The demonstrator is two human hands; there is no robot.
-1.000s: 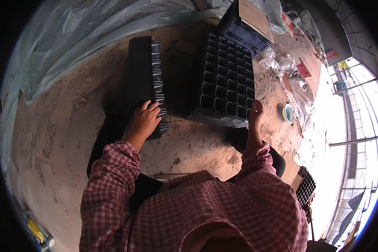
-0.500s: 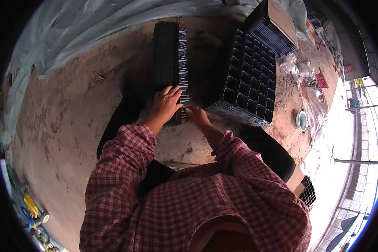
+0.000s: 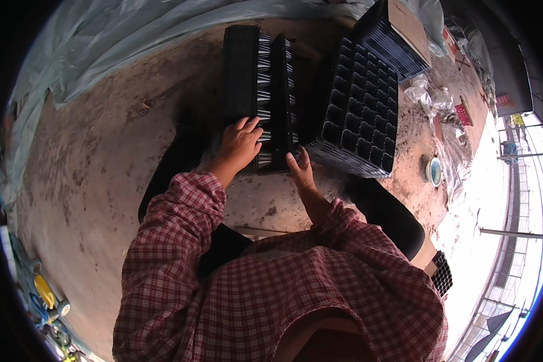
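Observation:
A stack of black plastic seedling trays point(image 3: 241, 75) stands on edge in front of me, its pointed cell bottoms facing right. My left hand point(image 3: 241, 143) rests on the near part of this stack, fingers stretched out across its top. Just right of it, one seedling tray point(image 3: 280, 99) stands apart from the stack, with a narrow gap between them. My right hand point(image 3: 301, 167) has the near end of that tray between thumb and fingers. Part of the grip is hidden behind the tray's end.
A taller stack of black seedling trays point(image 3: 362, 111), cells facing up, stands to the right. Behind it is another tray stack with cardboard point(image 3: 409, 30) on it. A round bowl point(image 3: 433, 172) and crumpled clear plastic point(image 3: 428, 96) lie farther right. Plastic sheeting point(image 3: 120, 48) borders the far side.
One tray has come away from the right side of the stack. My right hand has moved right with it, while my left hand stays on the stack.

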